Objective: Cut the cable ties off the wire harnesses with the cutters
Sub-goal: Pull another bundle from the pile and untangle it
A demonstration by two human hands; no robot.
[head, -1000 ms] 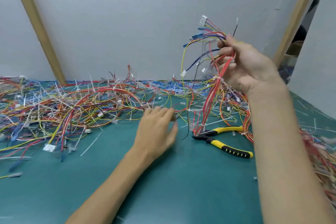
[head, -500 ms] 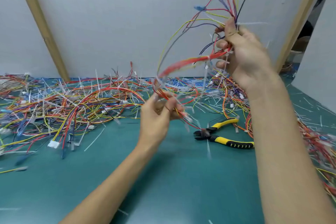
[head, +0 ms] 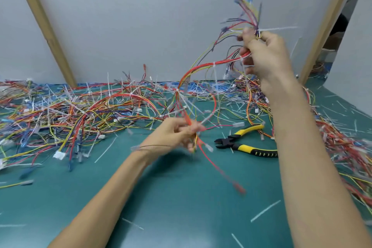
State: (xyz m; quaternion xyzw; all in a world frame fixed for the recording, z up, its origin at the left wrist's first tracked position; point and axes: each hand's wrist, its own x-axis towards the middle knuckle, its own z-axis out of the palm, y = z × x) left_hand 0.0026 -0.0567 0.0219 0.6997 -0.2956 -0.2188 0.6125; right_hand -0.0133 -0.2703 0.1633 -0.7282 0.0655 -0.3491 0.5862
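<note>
A wire harness [head: 198, 69] of red, yellow and dark wires with white cable ties stretches in the air between my two hands. My right hand [head: 265, 54] grips its upper end high at the right, connectors fanning out above the fist. My left hand [head: 177, 135] pinches the lower end just above the mat, loose red wire tails hanging blurred below it. The yellow-and-black cutters [head: 244, 143] lie on the green mat [head: 171, 197] to the right of my left hand, jaws pointing left, untouched by either hand.
A big tangle of wire harnesses [head: 70, 115] covers the back left of the mat, and another heap [head: 346, 147] lies along the right edge. Cut cable tie pieces [head: 265, 210] are scattered about. Grey wall panels with wooden struts [head: 44, 28] close off the back.
My left hand rose from the mat and took hold of the harness's lower end. My right hand lifted its end higher, pulling the harness out between both hands. The cutters stayed put.
</note>
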